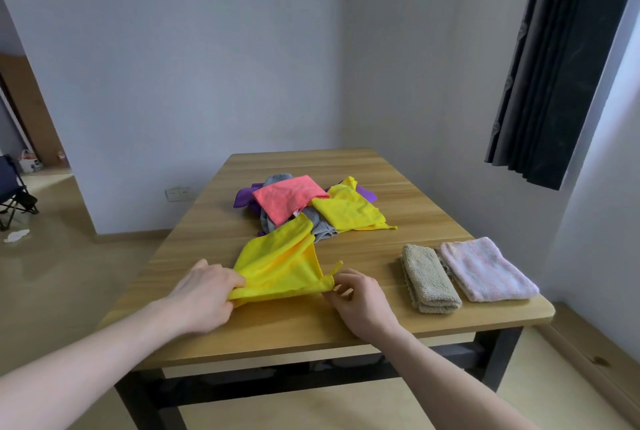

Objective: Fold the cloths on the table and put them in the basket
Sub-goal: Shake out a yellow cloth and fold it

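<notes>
Head view shows both of your hands at the near edge of the wooden table [398, 173], working one yellow cloth [280, 267]. Your left hand [204, 294] grips the cloth's near left corner, thumb on top and fingers curled under the fabric. Your right hand [360, 294] pinches the near right corner between thumb and fingertips, next to a small hanging loop that sticks up from the cloth. The cloth is stretched between your hands along its near edge, and its far part runs back toward the pile and touches it.

That pile sits in the middle of the table: a pink cloth [289, 196] lies on top, a second yellow cloth [349, 210] spreads to its right, a grey cloth [320, 227] shows beneath them, and a purple cloth [244, 196] pokes out on the left and right.

On your right, near the table's front corner, two folded cloths lie side by side and just touching: a beige towel [431, 279] and a pale pink towel [485, 268].

No basket can be made out in this view.
</notes>
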`<state>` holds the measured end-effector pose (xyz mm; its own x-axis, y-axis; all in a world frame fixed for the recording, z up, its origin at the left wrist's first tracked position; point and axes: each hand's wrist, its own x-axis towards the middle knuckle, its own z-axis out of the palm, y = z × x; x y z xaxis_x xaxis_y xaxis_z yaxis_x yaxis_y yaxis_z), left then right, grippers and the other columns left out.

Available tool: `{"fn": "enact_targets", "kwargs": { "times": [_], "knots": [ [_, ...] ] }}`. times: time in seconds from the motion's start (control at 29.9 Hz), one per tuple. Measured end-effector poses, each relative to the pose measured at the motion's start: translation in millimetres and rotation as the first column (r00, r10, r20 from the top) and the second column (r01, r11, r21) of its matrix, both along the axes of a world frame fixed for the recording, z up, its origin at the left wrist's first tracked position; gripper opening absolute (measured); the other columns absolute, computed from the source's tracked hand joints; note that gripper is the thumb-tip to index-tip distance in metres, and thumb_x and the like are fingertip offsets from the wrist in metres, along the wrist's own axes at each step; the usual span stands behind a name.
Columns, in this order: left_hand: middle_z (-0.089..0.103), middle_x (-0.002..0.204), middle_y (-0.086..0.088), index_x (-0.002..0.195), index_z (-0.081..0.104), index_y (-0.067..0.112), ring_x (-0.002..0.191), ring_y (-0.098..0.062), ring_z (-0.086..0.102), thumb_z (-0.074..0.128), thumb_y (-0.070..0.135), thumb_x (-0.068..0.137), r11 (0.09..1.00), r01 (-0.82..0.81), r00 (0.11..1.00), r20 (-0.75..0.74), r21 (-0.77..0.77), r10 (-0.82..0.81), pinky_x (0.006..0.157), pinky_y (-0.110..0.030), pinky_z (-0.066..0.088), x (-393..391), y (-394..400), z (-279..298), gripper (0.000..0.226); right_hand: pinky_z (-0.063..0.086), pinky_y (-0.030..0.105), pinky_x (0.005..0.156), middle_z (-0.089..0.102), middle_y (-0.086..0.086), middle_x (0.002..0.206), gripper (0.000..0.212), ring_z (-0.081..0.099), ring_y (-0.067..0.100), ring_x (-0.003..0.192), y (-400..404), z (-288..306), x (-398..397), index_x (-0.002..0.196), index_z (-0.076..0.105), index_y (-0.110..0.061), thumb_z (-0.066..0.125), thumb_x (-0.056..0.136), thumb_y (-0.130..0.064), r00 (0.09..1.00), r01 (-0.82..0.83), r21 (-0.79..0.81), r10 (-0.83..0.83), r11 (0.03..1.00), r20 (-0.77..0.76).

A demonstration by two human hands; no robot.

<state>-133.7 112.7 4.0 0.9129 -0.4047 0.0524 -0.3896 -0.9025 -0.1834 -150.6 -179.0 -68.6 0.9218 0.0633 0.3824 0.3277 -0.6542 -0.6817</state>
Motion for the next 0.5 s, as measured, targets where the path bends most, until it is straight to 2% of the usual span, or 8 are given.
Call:
{"fn": "enact_targets", "kwargs": {
  "times": [0.07,0.13,0.2,0.3,0.37,0.5],
  "knots": [
    [0.067,0.112,0.003,0.116,0.063,0.034,0.102,-0.02,0.055,0.047,0.021,0.092,0.999,-0.044,0.997,0.058,-0.022,0.046,0.097,-0.034,0.039,0.4,-0.1,13.5,0.031,0.05,0.019,0.068,0.068,-0.023,0.095,0.005,0.061,0.006,0.083,-0.1,8.9,-3.6,0.09,0.075,-0.033,0.073,0.089,-0.028,1.0,0.002,0.083,-0.003,0.997,0.016],
    [0.066,0.095,0.006,0.098,0.064,0.031,0.092,-0.019,0.052,0.048,0.018,0.09,0.996,-0.049,0.985,0.16,-0.077,0.061,0.093,-0.035,0.04,3.5,-1.8,35.2,0.023,0.05,0.016,0.066,0.07,-0.022,0.09,0.009,0.063,0.006,0.08,1.3,27.1,-6.5,0.092,0.074,-0.033,0.073,0.091,-0.025,0.999,0.029,0.125,-0.034,0.992,0.038],
    [0.065,0.09,0.009,0.088,0.062,0.03,0.087,-0.017,0.053,0.05,0.015,0.086,0.99,-0.039,0.965,0.252,-0.137,0.073,0.091,-0.038,0.042,11.4,-3.6,57.8,0.019,0.056,0.026,0.067,0.072,-0.014,0.077,0.014,0.067,0.006,0.071,0.1,51.8,0.3,0.084,0.07,-0.032,0.071,0.091,-0.02,0.996,0.077,0.148,-0.084,0.986,0.041],
    [0.069,0.097,0.008,0.095,0.068,0.03,0.086,-0.019,0.056,0.053,0.013,0.09,0.964,-0.023,0.938,0.328,-0.264,0.113,0.088,-0.036,0.045,17.5,-4.7,93.6,0.023,0.06,0.044,0.07,0.074,-0.007,0.075,0.011,0.072,0.014,0.069,-3.9,98.2,18.8,0.081,0.064,-0.025,0.067,0.089,-0.018,0.987,0.117,0.169,-0.133,0.979,0.086],
    [0.07,0.105,0.004,0.101,0.07,0.029,0.088,-0.024,0.059,0.052,0.011,0.09,0.938,-0.021,0.916,0.37,-0.346,0.157,0.081,-0.035,0.044,20.5,-7.5,120.0,0.027,0.061,0.048,0.074,0.075,-0.009,0.081,0.009,0.073,0.016,0.076,-6.6,135.1,27.0,0.085,0.066,-0.028,0.063,0.087,-0.019,0.982,0.11,0.214,-0.14,0.971,0.127],
    [0.071,0.11,0.002,0.107,0.071,0.029,0.087,-0.022,0.056,0.05,0.011,0.094,0.853,-0.014,0.885,0.39,-0.521,0.252,0.07,-0.031,0.042,29.7,-12.7,164.5,0.031,0.062,0.048,0.076,0.075,-0.006,0.088,0.024,0.074,0.015,0.079,-10.9,201.3,20.8,0.081,0.065,-0.033,0.058,0.09,-0.012,0.966,0.126,0.301,-0.186,0.945,0.181]
  ]
}}
